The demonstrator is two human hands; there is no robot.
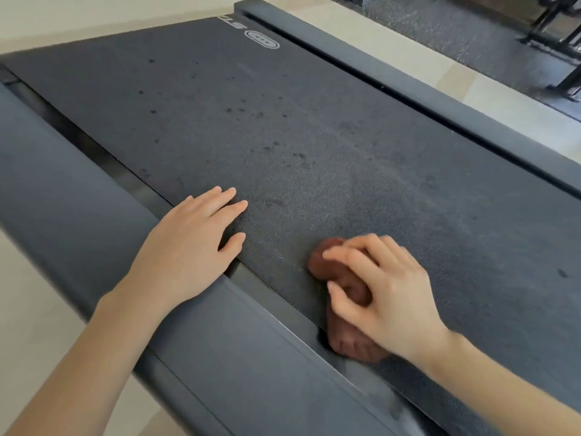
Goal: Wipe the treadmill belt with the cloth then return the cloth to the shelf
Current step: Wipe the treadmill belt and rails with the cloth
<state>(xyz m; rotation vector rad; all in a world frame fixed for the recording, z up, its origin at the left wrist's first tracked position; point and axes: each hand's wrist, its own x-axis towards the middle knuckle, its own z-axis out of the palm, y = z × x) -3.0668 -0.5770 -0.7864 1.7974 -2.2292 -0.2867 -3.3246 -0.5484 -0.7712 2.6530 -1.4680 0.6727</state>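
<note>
- Right grip [386, 294] is down on the treadmill belt [314, 136], fingers curled over a brown cloth [349, 338], thumb pressed into its side: clamped on the cloth.
- The cloth is bunched into a lump under that grip. One end pokes out past the fingertips; the other bulges out beneath the heel of the hand.
- The cloth sits on the belt's edge, and its end below the wrist reaches the dark gap between the belt and the near side rail [63, 215].
- This hand is a little blurred, so how its fingertips sit on the cloth is hard to read.
- Left grip [188, 250] lies well apart from the right one, on the side away from the cloth. Its fingers are straight and spread, and it holds nothing.
- Its fingertips rest flat on the belt and its palm sits over the belt's edge and the rail.
- Beyond both grips, the belt carries a scatter of dark spots [251, 111].
- Further out again, a white oval logo [261, 39] is printed near the belt's far end.
- Past the right grip, across the belt, runs the far side rail [408, 80]. Beyond it are pale floor [393, 36], a dark mat [456, 26] and a black metal frame [559, 42].
</note>
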